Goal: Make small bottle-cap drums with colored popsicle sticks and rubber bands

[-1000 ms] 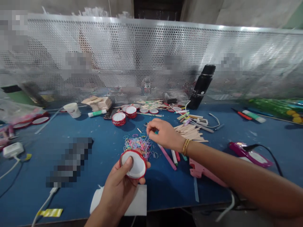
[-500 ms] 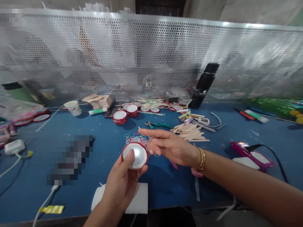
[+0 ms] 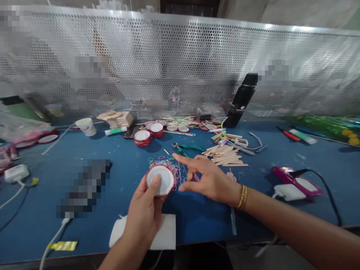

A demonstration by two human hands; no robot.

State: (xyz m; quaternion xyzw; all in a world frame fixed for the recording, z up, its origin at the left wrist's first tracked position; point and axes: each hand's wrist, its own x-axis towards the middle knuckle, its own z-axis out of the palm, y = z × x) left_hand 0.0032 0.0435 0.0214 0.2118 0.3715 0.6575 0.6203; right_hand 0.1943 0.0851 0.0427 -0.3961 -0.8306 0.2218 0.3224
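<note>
My left hand point(image 3: 144, 204) grips a round red-rimmed disc point(image 3: 165, 179) with a pale, shallow face, thumb pressed on that face. Just right of it, my right hand point(image 3: 208, 176) has its index finger stretched forward and its thumb apart. A thin pale strand, apparently a small rubber band point(image 3: 180, 173), spans from that finger to the thumb. Behind the disc lies a pile of coloured rubber bands point(image 3: 161, 162), partly hidden. Green-handled pliers point(image 3: 192, 147) rest beyond the right hand.
Stacked red-rimmed discs point(image 3: 142, 138) and loose wooden sticks point(image 3: 225, 154) sit farther back. A black bottle point(image 3: 242, 100) leans against the perforated metal screen point(image 3: 135, 67). A blurred-out dark device point(image 3: 84, 187) and its cable are at left; a magenta device point(image 3: 298, 182) is at right.
My right hand has turned and its thumb has spread from the index finger, drawing the strand out. The disc in my left hand has tilted slightly and risen a little.
</note>
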